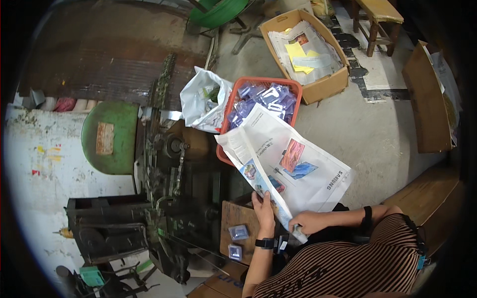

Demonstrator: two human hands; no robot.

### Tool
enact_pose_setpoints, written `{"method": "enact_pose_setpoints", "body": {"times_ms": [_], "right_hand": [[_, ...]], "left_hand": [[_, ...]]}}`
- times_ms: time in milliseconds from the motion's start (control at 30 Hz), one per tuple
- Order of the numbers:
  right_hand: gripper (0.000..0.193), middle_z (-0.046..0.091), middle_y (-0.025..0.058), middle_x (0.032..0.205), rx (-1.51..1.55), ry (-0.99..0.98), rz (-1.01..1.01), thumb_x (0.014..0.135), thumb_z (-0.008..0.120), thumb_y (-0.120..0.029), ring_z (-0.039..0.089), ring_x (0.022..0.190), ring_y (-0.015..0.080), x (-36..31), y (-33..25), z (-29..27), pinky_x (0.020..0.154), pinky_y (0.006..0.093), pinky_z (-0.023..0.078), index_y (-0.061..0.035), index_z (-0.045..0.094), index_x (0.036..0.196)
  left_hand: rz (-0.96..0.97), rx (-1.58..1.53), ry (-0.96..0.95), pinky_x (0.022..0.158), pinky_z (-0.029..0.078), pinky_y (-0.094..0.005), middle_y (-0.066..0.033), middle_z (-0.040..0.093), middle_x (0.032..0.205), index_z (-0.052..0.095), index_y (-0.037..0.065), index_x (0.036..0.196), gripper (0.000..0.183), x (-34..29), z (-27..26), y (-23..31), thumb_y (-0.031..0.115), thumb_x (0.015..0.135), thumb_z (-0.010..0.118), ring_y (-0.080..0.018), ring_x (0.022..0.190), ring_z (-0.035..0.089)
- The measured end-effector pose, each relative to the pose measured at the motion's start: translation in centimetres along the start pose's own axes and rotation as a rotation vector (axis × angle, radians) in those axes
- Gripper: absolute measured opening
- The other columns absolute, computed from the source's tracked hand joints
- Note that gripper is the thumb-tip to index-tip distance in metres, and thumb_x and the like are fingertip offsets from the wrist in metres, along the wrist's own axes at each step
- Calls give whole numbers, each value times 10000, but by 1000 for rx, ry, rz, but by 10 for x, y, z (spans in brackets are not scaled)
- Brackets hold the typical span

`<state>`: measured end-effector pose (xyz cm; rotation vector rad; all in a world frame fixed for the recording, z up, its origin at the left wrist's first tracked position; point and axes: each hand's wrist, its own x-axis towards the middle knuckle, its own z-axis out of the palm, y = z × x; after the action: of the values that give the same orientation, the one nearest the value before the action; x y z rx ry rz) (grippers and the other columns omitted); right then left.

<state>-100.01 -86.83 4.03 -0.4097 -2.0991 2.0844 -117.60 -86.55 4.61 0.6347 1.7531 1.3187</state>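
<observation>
A large newspaper sheet (318, 174) with printed colour pictures lies slantwise in front of me, its left long edge folded over in a narrow strip. My left hand (265, 211) pinches that folded edge about midway down, thumb and fingers at the strip. Closed in a fist, my right hand (307, 222) grips the sheet's near lower corner, where the paper bunches out below the fingers. The sheet's far end rests over a red plastic basket (296, 99) filled with clear bluish plastic pieces (271, 97). Two similar small plastic boxes (238, 232) sit on a wooden board beside my left forearm.
A white plastic bag (201, 107) stands left of the basket. Beyond it is a cardboard box (325, 89) of newspapers and yellow papers. Dark machinery with a green cover (112, 139) fills the left side. A wooden stool (380, 15) and another open carton (425, 99) are at right.
</observation>
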Motion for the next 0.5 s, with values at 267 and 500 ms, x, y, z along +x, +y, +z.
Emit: {"method": "enact_pose_setpoints", "body": {"times_ms": [267,500], "right_hand": [[142,613,185,622,-698,-353,248,612,544,-105,627,629,324,-40,-59,-31,548,446,469,7,630,599],[125,607,146,597,-1037,-293,298,636,576,-126,620,587,272,-126,-73,-45,510,394,452,-20,637,608]], "left_hand": [[743,1248,-826,1051,201,-511,-133,473,1256,475,37,1217,578,-37,-3,68,-60,648,496,-270,1287,328],[757,1407,-869,1032,251,-491,-102,560,959,553,67,1087,349,-67,-54,9,37,740,533,-261,1007,532]]}}
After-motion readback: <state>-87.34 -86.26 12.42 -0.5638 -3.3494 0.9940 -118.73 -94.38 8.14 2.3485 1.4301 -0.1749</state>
